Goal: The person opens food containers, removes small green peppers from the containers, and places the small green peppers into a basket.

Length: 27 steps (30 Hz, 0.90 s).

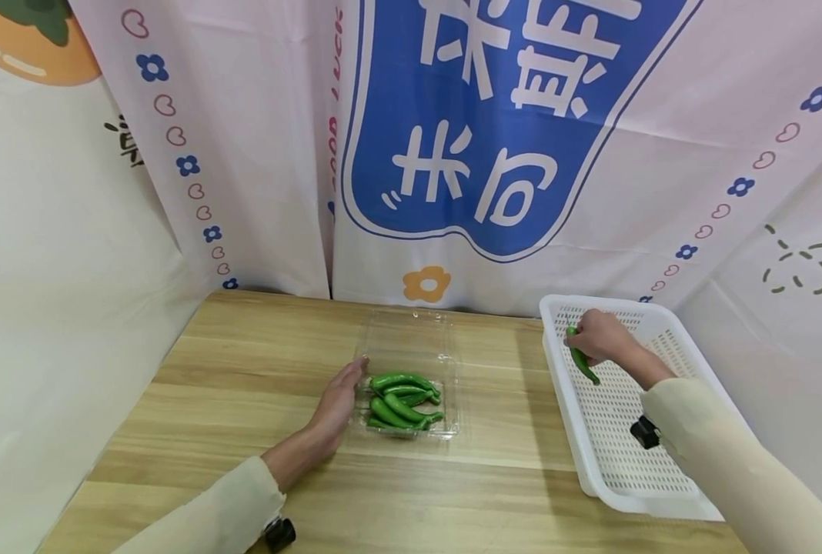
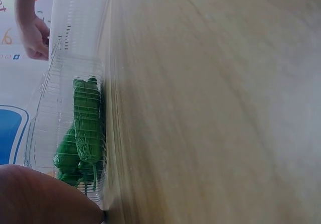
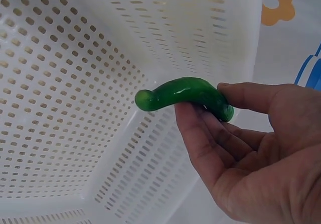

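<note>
My right hand (image 1: 603,338) pinches a curved green chili pepper (image 3: 183,92) between thumb and fingers over the far end of a white perforated plastic basket (image 1: 572,423). Part of the pepper projects past the fingertips above the basket's slotted wall in the right wrist view. On the left, my left hand (image 1: 335,406) rests its extended fingers along the side of a clear plastic clamshell box (image 1: 407,336), whose lid is folded back. Several green chili peppers (image 1: 400,408) lie inside the box's base. Through its ribbed wall, the peppers show in the left wrist view.
A wooden table (image 1: 245,392) carries both the box and the basket, with bare wood between them. Behind it hangs a printed white curtain (image 1: 272,154) with a blue panel. White fabric walls flank the table on both sides.
</note>
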Available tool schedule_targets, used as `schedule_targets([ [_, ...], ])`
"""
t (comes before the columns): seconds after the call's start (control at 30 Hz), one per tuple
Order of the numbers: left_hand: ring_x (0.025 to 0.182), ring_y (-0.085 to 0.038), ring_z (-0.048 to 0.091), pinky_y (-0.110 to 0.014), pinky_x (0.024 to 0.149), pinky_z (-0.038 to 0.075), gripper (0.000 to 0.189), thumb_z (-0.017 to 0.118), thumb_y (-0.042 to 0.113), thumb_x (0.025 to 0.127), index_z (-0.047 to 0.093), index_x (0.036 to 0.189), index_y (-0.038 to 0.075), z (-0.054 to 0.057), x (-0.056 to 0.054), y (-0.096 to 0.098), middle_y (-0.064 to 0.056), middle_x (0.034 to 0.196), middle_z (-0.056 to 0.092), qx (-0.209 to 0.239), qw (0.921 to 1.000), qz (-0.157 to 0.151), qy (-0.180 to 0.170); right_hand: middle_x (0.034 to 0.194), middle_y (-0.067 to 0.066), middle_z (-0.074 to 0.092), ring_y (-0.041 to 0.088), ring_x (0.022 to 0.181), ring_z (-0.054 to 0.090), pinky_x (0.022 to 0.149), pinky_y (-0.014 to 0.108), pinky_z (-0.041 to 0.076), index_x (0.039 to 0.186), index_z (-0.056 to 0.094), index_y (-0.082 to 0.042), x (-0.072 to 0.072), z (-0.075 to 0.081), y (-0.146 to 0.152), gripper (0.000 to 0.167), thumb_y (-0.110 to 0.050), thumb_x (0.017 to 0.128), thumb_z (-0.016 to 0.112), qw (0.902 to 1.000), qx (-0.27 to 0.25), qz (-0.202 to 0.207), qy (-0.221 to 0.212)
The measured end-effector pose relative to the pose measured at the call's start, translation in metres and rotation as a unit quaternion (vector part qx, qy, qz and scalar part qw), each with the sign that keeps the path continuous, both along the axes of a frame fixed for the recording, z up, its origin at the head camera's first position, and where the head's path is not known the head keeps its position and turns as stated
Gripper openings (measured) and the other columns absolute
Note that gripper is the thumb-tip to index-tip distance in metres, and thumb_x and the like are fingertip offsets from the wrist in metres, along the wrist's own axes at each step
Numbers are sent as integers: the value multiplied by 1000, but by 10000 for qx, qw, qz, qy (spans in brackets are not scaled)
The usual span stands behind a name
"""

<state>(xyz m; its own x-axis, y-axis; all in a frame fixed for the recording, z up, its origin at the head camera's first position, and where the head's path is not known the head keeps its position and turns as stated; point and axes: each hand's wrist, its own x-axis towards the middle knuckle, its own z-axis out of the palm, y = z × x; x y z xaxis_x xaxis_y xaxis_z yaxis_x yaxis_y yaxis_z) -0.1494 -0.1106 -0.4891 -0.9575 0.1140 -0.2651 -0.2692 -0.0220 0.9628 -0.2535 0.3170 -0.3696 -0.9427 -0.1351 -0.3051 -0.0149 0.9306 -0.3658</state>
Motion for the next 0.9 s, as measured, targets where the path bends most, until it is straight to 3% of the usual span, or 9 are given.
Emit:
schedule_targets([
  [0.43,162,-41,8,-60,131,4,54,24,26,117,25,167,5,1,0,2,-19,175,20,-23,10000,66,19,60,4,61,14,56,63,64,33,65,67,62,-4,-7,-14,8,33,-12,100,65,9988,-55,-222,-428],
  [0.7,162,-41,10,-60,131,4,54,25,27,117,26,167,5,1,1,1,-20,174,21,-61,9999,82,71,55,1,55,13,52,63,59,31,64,62,58,-7,-6,-24,9,34,-8,95,66,9986,-210,-158,-464],
  [0.9,162,-41,11,-60,131,5,54,25,27,117,27,166,5,0,0,1,-20,174,23,-85,9999,70,88,52,-3,48,12,50,61,56,30,63,57,46,-15,-5,-35,11,38,-5,90,61,9989,-74,-108,-460],
])
